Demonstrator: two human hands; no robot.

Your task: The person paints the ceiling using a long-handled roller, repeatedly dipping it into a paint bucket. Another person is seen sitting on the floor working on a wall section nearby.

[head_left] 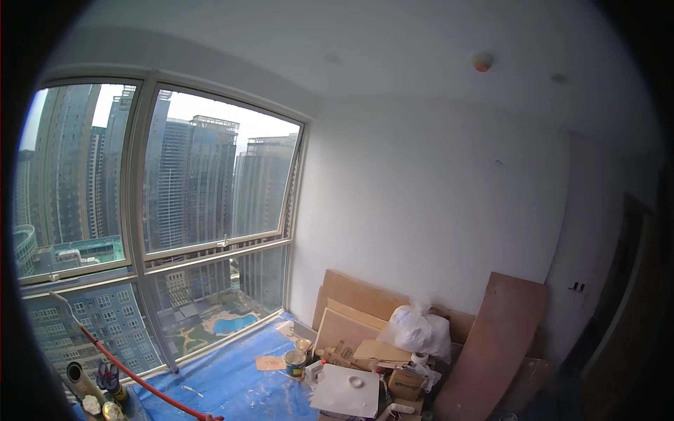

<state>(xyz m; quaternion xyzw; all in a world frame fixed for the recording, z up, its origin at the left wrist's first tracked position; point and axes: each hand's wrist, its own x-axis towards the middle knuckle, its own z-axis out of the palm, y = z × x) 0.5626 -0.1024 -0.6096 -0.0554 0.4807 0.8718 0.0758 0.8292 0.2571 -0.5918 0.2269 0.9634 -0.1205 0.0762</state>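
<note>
Neither of my hands shows in the head view. A long red pole (133,377) with a pale bent end slants across the lower left, in front of the windows. Its lower end runs to the bottom edge, where I cannot make out what it rests on. Under it lies a blue plastic sheet (232,368), spotted with white. An open paint can (294,363) stands on the sheet beside flat cardboard (271,363). A small white-tipped tool (192,391) lies nearer the window.
Along the white wall (428,203) lean boards (351,286) and a long brown panel (502,337). Before them are cardboard boxes (406,386), a white plastic bag (414,326) and a pale flat board (344,391). Tall framed windows (210,175) fill the left. A cardboard tube (83,382) stands lower left.
</note>
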